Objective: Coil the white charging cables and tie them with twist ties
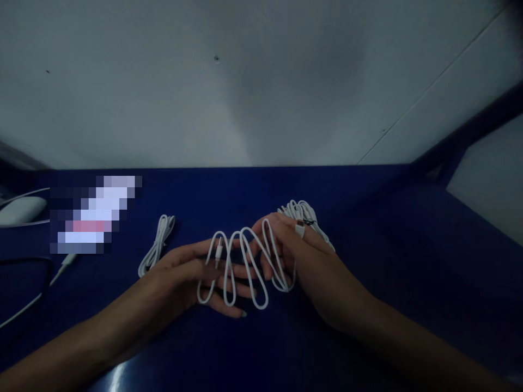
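Note:
Between my hands a white charging cable is spread out in several zigzag loops. My left hand supports its left end, the fingers stretched beneath the loops and the thumb pressing by a slim white connector. At the right end, my right hand closes its fingers around the loops. A white plug shows at the back of this hand. Just behind the right hand lies a coiled white cable bundle, partly hidden by it. Another tied white cable rests beyond my left wrist.
The blue table meets a pale wall at the back. To the left are a blurred-out bright screen, a white rounded object and a plugged-in white cord. A dark blue frame bar slopes up at the right.

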`<state>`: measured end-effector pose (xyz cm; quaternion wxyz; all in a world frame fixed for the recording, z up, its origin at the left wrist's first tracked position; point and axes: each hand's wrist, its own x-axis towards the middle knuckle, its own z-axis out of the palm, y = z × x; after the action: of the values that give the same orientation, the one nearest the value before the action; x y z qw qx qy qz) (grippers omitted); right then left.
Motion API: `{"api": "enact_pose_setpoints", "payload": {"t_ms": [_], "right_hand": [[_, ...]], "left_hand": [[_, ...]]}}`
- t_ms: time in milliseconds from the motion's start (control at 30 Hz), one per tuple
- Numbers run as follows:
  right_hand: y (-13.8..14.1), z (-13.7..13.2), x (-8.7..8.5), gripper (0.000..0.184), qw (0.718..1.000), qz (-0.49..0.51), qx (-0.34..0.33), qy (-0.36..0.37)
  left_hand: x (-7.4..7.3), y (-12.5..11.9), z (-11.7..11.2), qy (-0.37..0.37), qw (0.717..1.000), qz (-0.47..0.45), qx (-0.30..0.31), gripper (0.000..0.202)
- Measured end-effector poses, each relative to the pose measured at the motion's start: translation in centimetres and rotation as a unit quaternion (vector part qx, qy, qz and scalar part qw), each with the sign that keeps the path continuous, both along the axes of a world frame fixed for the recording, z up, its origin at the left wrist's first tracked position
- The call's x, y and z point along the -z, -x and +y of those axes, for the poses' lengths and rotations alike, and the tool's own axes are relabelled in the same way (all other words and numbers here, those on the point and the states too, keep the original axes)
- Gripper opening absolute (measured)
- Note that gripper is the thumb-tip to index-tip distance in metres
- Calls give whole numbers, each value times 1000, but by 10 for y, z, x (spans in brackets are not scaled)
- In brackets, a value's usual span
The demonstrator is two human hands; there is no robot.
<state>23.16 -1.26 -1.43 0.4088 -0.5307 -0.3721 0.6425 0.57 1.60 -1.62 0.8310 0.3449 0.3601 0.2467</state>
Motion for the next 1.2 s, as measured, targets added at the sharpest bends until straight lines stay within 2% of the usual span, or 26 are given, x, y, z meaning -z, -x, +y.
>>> {"api": "enact_pose_setpoints", "payload": {"t_ms": [100, 233, 533, 800, 967, 1100, 1200], "right_hand": [[0, 0, 1, 44, 1000, 14, 4, -9], [1, 0, -1, 41, 1000, -10, 6, -26], [1, -4, -1, 47, 992, -95, 6, -77], [1, -9, -4, 43, 991, -108, -6, -84], [3, -9, -5, 53, 993, -98, -41, -49], [2, -5, -2, 59, 993, -80, -67, -57], [1, -3, 2, 54, 995, -41, -74, -52]], "left_hand": [[-1, -2, -1, -19, 999, 40, 16, 29], [2, -2, -2, -12, 998, 65, -16, 26], [1, -3, -5, -19, 994, 91, -62, 23], [10, -1, -3, -39, 993, 82, -79, 23], [9, 0, -2, -30, 994, 81, -74, 21], [7, -3, -2, -34, 993, 84, -76, 19], [6, -4, -3, -39, 993, 83, -69, 21]]}}
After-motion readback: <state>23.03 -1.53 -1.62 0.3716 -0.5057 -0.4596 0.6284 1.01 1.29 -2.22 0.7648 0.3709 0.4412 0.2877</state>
